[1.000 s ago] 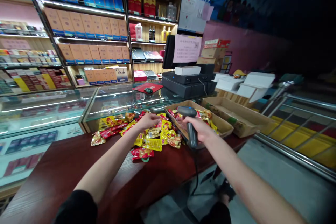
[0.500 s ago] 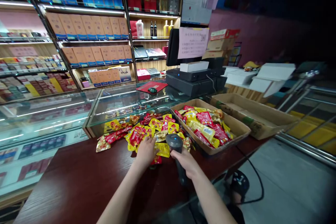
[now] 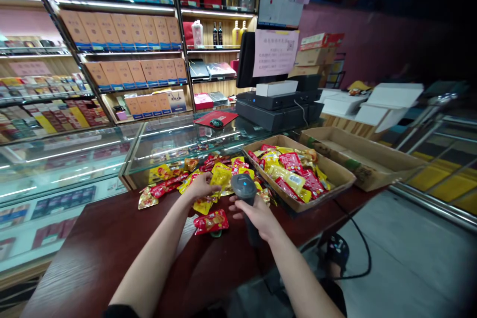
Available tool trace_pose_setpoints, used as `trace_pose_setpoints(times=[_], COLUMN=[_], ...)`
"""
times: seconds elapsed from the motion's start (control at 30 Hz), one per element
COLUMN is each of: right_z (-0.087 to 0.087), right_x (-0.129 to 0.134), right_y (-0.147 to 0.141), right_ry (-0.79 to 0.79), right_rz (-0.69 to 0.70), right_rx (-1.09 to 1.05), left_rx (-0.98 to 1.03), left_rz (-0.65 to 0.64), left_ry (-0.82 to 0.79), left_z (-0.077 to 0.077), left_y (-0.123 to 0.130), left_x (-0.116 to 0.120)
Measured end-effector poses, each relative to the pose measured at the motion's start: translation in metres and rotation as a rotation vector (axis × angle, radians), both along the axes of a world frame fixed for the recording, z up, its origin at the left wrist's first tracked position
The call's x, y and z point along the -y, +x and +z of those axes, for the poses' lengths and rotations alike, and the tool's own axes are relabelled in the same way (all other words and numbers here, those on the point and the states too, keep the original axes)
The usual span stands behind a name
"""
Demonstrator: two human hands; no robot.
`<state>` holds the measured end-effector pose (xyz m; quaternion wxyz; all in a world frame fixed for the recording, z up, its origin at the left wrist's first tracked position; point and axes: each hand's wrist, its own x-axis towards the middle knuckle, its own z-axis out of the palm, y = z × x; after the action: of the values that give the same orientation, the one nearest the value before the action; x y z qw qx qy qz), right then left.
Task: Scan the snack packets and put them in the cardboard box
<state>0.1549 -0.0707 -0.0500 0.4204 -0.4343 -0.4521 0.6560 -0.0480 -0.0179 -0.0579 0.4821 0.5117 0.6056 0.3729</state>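
My left hand (image 3: pixel 201 188) is over the near side of the snack pile, its fingers closed on the edge of a yellow snack packet (image 3: pixel 222 177). In my right hand (image 3: pixel 261 216) is a dark handheld barcode scanner (image 3: pixel 244 186), held upright with its head toward the packets. Some fingers of that hand stick out beside the handle. Nearer to me, a red snack packet (image 3: pixel 211 222) lies by itself on the dark wooden counter (image 3: pixel 122 238). Behind my left hand spread more red and yellow packets (image 3: pixel 171 185), partly hidden by it.
A cardboard tray (image 3: pixel 341 180) full of snack packets stands right of the pile, with another cardboard tray (image 3: pixel 387 156) behind it. At the back are a monitor (image 3: pixel 246 59), a red mouse pad (image 3: pixel 204 118) and a glass display counter (image 3: pixel 167 134). The black cable (image 3: pixel 367 243) loops at right.
My left hand has drawn left and up, with a yellow packet between its fingers. The red packet near me is now uncovered. The scanner has shifted slightly left and up.
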Motion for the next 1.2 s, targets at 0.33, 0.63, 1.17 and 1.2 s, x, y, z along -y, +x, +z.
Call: trace_pose_setpoints(times=[0.33,0.63,1.17,1.2], right_z=[-0.001,-0.005,-0.007,-0.006], right_x=[0.0,-0.018,-0.022,-0.021], right_y=[-0.035,-0.068,-0.093,-0.092], right_ry=[0.001,0.132,0.25,0.25], right_rz=[0.065,0.077,0.066,0.071], right_rx=[0.145,0.17,0.238,0.247], left_rx=[0.259,0.318,0.297,0.311], left_rz=[0.016,0.137,0.159,0.159], left_ry=[0.039,0.033,0.085,0.082], left_z=[0.01,0.03,0.046,0.044], left_y=[-0.007,-0.03,-0.052,-0.053], left_x=[-0.032,-0.049,-0.045,-0.045])
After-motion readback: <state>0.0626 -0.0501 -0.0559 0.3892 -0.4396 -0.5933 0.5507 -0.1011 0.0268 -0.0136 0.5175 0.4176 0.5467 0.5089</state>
